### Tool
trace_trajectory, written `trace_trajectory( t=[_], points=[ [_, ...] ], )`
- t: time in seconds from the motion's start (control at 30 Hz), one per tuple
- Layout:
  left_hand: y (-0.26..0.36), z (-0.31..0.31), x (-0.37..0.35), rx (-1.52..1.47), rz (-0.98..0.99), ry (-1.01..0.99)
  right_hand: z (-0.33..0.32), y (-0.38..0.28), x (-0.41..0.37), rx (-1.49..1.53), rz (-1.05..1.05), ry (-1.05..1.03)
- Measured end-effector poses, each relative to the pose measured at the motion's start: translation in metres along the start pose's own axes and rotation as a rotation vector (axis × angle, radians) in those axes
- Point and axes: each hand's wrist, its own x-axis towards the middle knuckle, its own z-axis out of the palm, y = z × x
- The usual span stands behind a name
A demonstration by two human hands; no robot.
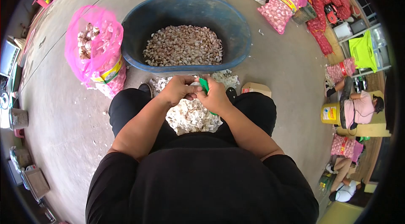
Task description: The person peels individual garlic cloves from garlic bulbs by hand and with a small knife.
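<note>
My left hand point(178, 91) and my right hand point(216, 96) meet over my lap with fingers closed. A green tool point(204, 85) is gripped in my right hand; its working end cannot be made out. Between the fingertips of my left hand is a small pale piece that looks like a garlic clove point(195, 83), mostly hidden. Below both hands lies a heap of white garlic skins point(192, 116) between my legs. Just beyond stands a large blue tub point(185, 69), with a layer of loose garlic cloves point(183, 47) in it.
Left of the tub, an open pink mesh sack point(95, 42) holds garlic bulbs. A cardboard box point(256, 89) sits by my right foot. Full garlic sacks point(280, 7) stand at the back right. Two people sit far right, one by a yellow bucket point(330, 113).
</note>
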Motion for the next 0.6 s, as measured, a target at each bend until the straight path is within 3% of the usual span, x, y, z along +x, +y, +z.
trace_trajectory(
  t=[0.4,0.6],
  points=[
    [0.009,0.011,-0.014,0.029,0.079,-0.049,-0.016,-0.011,-0.01,0.011,-0.163,-0.073],
    [0.023,0.007,-0.017,-0.075,-0.016,-0.064,-0.022,0.011,0.005,0.283,-0.191,-0.258]
  ],
)
